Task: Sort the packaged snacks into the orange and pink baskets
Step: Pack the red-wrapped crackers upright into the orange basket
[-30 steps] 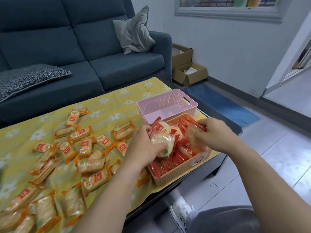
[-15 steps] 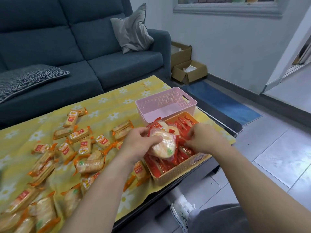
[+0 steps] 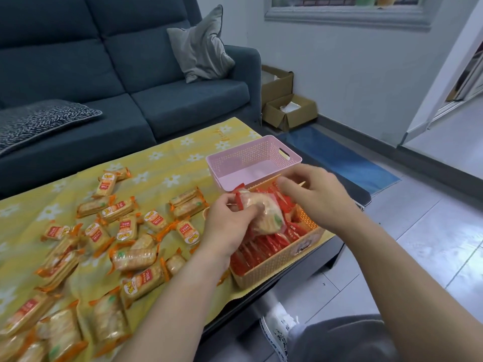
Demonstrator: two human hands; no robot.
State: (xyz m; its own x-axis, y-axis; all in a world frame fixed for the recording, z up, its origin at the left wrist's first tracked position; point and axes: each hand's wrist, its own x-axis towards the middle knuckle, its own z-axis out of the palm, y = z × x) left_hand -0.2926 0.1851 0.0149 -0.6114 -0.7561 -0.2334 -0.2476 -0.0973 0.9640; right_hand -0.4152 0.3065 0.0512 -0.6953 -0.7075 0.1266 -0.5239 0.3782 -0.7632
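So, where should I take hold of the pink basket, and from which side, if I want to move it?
Take the pink basket by the handle slot cut into its right end wall, coming from the right and hooking fingers through. The orange basket sits close beside its near long side, so that way is blocked.

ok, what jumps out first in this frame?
The left hand grips a clear red-edged packet of round crackers over the orange woven plastic basket, which is packed with red packets; the right hand is close above it. To the left, orange-wrapped cracker packets lie scattered over the yellow flowered tablecloth. The pink plastic basket behind shows no packets inside.
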